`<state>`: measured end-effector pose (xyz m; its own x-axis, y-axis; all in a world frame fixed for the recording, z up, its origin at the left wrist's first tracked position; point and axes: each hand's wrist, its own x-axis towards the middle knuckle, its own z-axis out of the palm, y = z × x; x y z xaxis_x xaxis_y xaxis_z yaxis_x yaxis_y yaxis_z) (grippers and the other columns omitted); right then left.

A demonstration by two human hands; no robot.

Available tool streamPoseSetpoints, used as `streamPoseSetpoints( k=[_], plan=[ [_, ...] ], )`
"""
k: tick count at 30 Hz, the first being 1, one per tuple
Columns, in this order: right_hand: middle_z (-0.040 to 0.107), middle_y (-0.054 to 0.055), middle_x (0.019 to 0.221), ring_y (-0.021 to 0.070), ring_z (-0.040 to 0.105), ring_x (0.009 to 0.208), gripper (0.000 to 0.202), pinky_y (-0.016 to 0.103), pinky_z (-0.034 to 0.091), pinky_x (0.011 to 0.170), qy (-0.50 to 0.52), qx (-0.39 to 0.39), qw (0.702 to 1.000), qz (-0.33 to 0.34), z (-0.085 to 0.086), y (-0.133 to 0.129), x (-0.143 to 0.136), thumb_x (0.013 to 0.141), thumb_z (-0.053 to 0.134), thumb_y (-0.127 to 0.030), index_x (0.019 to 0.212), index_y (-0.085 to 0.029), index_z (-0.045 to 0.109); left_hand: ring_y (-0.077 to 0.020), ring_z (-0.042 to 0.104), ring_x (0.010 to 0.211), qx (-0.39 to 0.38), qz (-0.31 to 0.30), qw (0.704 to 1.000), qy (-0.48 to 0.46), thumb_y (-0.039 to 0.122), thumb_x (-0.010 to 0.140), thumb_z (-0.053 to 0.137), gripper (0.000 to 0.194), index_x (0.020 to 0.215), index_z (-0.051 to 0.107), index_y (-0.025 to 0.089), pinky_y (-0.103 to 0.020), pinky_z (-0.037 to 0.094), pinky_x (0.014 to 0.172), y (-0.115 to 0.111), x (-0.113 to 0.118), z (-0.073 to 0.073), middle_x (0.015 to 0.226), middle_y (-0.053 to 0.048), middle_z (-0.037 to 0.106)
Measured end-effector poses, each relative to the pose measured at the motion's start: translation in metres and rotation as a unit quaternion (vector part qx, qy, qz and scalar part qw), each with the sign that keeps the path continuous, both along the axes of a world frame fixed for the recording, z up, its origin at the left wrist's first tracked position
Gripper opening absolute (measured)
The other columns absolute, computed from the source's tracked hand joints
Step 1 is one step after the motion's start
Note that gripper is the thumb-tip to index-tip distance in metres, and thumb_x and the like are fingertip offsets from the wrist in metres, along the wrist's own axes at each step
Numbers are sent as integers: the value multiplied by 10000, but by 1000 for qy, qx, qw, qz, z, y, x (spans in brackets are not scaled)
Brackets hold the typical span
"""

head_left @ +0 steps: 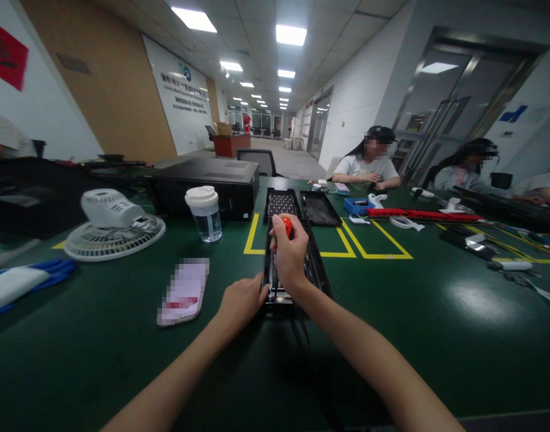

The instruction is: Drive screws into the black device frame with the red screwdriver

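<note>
My right hand [290, 249] is wrapped round a screwdriver [286, 225] with a red handle end. It sits over an opened, long black device case [322, 273] with electronic parts inside; the tip is hard to make out. With its fingers closed on the case's near left edge is my left hand [242, 303], partly hidden behind the case wall. A dark cable runs from the near end. Just beyond lie a black tray [281, 203] holding rows of small parts and a shallow black cover [320, 208].
Left on the green table [374, 336] are a phone [185, 291], a lidded cup [204, 213], a white fan [115, 225], blue-and-white gloves [25, 282] and a large black box [203, 186]. A blue bin [358, 206] and red strip [419, 213] lie right. People sit beyond.
</note>
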<state>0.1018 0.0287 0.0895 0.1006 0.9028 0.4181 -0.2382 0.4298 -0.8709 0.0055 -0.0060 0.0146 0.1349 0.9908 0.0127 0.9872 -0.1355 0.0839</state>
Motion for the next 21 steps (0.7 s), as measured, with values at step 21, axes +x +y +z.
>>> streamPoseSetpoints(
  k=[21],
  plan=[
    [583,10,744,171,599,646,312,348,482,634,9,-7,874,486,0,56,45,671,552,-472,720,-175,472,-232,639,818,6,-6,1000,-3,401,875,302,356,1093,514,214,-320,468,666,1,-2,-4,891,-95,671]
  ],
)
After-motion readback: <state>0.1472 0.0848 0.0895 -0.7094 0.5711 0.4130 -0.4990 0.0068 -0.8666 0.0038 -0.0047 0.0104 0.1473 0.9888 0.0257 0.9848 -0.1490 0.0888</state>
